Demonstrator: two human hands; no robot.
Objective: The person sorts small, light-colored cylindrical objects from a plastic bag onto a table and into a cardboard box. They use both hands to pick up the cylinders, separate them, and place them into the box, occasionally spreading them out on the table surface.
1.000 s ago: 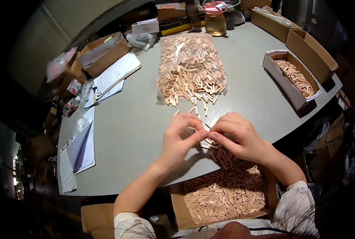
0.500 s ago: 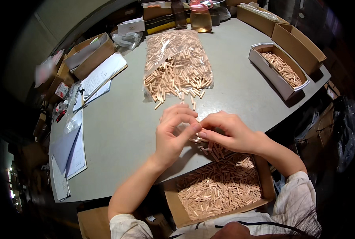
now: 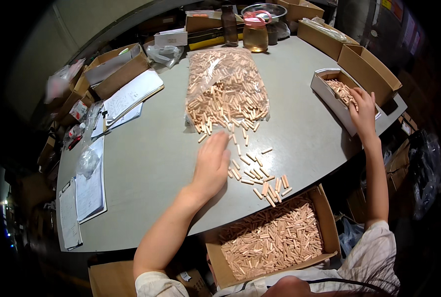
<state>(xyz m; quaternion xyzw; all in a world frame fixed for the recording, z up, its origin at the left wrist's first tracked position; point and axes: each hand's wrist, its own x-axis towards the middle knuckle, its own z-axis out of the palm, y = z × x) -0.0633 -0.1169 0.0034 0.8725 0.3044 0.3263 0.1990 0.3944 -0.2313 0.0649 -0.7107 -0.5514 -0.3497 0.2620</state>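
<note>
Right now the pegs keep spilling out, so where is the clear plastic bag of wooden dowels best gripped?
Probably at its open mouth, the near end of the clear plastic bag of wooden dowels. It lies flat with loose pegs fanning out there. Come from the near side, beside the left hand, pinch both film layers and lift that end.

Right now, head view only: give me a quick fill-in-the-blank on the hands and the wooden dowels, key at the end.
1. The left hand lies flat on the ____, beside the loose dowels.
2. The right hand reaches into the small ____ box at the table's right edge.
3. The clear bag of dowels lies ____ at its near end, with pins spilling out.

Missing words: table; white; open
</note>
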